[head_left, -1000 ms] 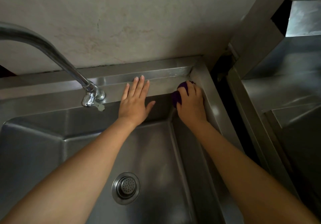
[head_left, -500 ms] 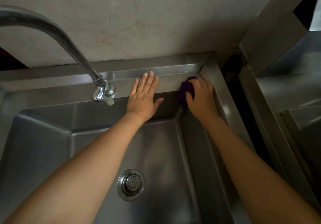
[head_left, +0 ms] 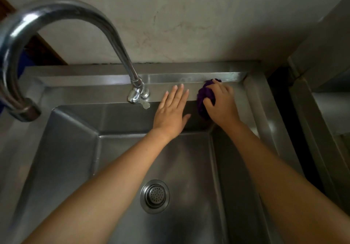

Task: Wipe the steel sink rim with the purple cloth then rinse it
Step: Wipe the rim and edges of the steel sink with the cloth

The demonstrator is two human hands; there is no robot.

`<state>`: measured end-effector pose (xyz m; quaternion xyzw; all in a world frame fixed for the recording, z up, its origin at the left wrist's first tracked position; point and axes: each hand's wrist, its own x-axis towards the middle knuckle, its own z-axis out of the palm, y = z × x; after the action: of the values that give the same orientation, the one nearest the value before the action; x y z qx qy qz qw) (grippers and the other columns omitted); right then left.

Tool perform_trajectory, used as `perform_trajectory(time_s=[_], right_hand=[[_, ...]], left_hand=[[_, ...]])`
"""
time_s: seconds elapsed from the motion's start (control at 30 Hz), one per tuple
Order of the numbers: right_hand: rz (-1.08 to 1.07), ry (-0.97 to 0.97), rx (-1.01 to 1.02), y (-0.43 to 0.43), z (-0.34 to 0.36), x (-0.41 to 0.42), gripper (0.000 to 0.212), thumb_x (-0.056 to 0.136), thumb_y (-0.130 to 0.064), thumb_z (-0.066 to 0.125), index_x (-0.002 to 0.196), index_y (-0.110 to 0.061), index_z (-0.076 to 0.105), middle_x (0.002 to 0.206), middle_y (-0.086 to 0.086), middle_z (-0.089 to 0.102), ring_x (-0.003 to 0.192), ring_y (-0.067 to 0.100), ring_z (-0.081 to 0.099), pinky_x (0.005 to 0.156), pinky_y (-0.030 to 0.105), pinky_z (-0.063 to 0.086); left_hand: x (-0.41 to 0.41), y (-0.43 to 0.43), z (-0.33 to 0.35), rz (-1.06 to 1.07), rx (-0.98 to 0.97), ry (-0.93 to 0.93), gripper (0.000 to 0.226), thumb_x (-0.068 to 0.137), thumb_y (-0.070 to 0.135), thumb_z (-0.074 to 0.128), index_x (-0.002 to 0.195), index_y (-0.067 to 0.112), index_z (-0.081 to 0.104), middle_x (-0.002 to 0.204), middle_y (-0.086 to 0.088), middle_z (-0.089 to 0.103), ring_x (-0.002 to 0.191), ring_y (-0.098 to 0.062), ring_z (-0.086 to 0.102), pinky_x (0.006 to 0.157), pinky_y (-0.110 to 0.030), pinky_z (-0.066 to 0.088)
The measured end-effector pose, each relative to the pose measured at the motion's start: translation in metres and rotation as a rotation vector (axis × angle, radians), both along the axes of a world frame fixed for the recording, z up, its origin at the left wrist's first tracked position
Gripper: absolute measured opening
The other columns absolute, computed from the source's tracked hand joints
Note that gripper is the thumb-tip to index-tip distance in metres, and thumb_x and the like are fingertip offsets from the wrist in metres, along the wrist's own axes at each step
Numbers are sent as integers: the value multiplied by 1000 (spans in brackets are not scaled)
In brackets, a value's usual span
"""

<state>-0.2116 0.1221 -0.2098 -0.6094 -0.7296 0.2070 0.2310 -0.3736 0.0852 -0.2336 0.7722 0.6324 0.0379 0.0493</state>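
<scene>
Shifted left from far-right corner along back rim | drain strainer (head_left: pixel 155 196) nearest | left hand (head_left: pixel 171 114) flat, fingers spread, bracing on sink rim (head_left: pixel 106 94) | right hand (head_left: pixel 221 105) clamped on bunched purple cloth (head_left: pixel 203 97) on back ledge | risk: bumping left hand or faucet base (head_left: pixel 137 93), leaving strip unwiped.

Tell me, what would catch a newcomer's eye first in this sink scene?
Probably the purple cloth, the only bright colour, bunched under the right hand on the sink's back rim near the right corner. Next, the left hand lying flat and open beside it, and the big curved faucet arching across the upper left. The round drain strainer sits low in the basin.
</scene>
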Motion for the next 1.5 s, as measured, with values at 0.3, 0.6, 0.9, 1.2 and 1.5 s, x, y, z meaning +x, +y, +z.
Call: perform_trajectory(time_s=[0.3,0.6,0.9,1.2,1.5], right_hand=[[191,-3,-33,-10,-2,-61,42,86,-22,57,127,-17,50,148,5,38,137,26,23,111,42,32],[426,-34,-50,-7,7,-110,37,86,-22,59,122,-19,51,147,1,39,136,23,23,110,38,26],[301,-174,1,4,9,-50,40,83,-20,56,122,-15,52,143,6,44,132,28,35,104,42,36],[-170,-45,-74,-3,12,-64,46,76,-32,37,109,-6,56,142,16,43,129,36,38,109,46,32],[43,-43,-39,-46,0,-104,48,85,-15,61,131,-17,46,151,0,32,140,23,20,114,41,26]], left_hand=[[-110,-74,-7,187,68,-14,79,84,27,62,147,7,19,156,-10,18,144,-23,12,118,-34,4],[-152,-51,2,300,-22,60,80,93,46,41,148,13,-7,158,-6,-12,144,-19,-17,118,-37,-8],[-162,-49,8,242,4,1,77,93,36,46,148,15,-4,158,-4,-8,145,-18,-12,117,-32,-8],[-158,-47,6,261,-62,26,82,91,43,44,148,15,-10,157,-5,-16,144,-20,-17,117,-35,-11],[-161,-50,2,252,-65,17,82,92,52,36,147,15,-14,156,-5,-20,142,-18,-22,116,-35,-14]])
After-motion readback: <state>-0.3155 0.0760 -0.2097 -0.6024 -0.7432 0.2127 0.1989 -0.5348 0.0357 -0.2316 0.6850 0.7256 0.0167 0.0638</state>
